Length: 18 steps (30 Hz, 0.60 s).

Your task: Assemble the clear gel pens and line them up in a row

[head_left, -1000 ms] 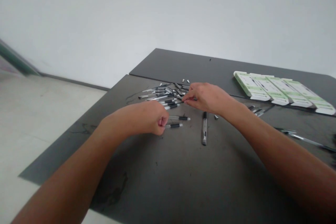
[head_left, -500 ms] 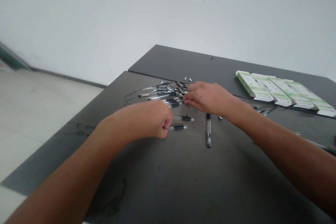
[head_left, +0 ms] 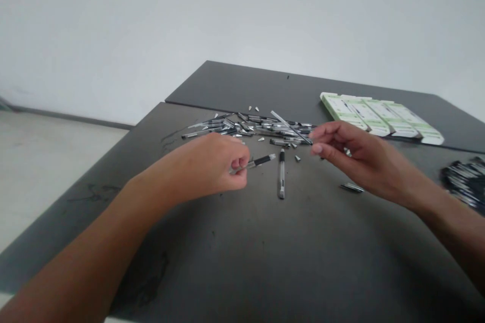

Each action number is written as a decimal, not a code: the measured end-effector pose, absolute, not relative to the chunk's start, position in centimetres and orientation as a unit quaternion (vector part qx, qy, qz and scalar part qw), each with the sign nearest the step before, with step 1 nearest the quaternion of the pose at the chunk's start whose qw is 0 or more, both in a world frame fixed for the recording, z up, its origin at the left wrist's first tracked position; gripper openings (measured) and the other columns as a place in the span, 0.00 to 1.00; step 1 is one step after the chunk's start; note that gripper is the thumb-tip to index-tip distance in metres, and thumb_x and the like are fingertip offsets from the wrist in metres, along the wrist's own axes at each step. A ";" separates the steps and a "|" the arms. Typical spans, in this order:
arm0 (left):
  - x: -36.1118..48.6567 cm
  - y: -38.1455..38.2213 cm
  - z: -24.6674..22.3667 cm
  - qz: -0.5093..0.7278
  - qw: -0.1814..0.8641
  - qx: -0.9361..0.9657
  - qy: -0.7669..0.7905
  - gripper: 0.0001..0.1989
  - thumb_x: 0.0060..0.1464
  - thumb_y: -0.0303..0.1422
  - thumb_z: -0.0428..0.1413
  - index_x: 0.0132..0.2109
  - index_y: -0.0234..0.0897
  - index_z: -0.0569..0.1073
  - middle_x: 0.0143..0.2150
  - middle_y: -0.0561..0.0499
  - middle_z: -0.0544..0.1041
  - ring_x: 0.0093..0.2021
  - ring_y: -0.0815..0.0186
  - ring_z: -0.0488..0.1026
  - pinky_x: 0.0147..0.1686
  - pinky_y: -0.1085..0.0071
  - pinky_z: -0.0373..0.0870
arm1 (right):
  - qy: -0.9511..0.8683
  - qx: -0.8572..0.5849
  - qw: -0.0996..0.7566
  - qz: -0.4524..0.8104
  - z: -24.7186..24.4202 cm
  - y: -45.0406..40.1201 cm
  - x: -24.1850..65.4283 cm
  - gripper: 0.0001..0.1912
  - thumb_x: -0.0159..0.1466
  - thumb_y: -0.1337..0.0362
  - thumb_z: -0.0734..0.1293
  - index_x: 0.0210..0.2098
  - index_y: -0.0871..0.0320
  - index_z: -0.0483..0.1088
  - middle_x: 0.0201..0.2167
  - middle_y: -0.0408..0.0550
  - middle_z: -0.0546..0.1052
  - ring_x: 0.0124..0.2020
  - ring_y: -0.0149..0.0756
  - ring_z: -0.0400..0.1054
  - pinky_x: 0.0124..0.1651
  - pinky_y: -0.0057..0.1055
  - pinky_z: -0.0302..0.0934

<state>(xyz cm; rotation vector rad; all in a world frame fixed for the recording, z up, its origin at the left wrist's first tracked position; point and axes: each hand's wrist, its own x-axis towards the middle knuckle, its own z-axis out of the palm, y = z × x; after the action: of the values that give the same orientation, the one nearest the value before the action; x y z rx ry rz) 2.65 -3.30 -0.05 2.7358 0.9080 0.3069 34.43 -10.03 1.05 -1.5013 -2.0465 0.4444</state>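
Observation:
My left hand [head_left: 215, 167] is shut on a black-gripped clear pen [head_left: 257, 161], pinched at its end with the tip pointing right. My right hand [head_left: 352, 159] pinches the end of a slim clear pen [head_left: 291, 127], which slants up and left over a loose pile of pens and pen caps [head_left: 246, 127]. A single pen [head_left: 281, 174] lies between my hands, pointing towards me. A small silver pen tip [head_left: 297, 158] sits just beyond it, and a short pen part [head_left: 352, 187] lies under my right hand.
The pile lies on a dark grey table [head_left: 303, 247] made of joined panels. Green-and-white flat cartons [head_left: 379, 116] lie overlapped at the back right. A dark bundle of pens [head_left: 464, 181] sits at the right edge of view. A pale floor [head_left: 49, 171] lies left of the table.
My left hand now holds a pen lifted from the table. My right hand has moved right from the pile, pinching a pen. The view has shifted, moving the table left.

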 end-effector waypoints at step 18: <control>6.0 -7.3 -1.1 0.235 0.067 0.950 0.194 0.05 0.67 0.27 0.57 0.44 0.40 0.78 0.39 0.54 0.83 0.38 0.69 0.80 0.42 0.75 0.73 | -0.455 -0.464 0.549 0.526 0.1 -18.9 37.2 0.16 0.61 0.61 0.82 0.47 0.37 0.87 0.37 0.40 0.87 0.29 0.25 0.72 0.31 0.18 0.67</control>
<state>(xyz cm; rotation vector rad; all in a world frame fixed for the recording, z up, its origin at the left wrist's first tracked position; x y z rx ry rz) 6.02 -7.32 -1.08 2.8633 0.5848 0.7072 37.19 -18.89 0.11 -1.0982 -1.0780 1.2462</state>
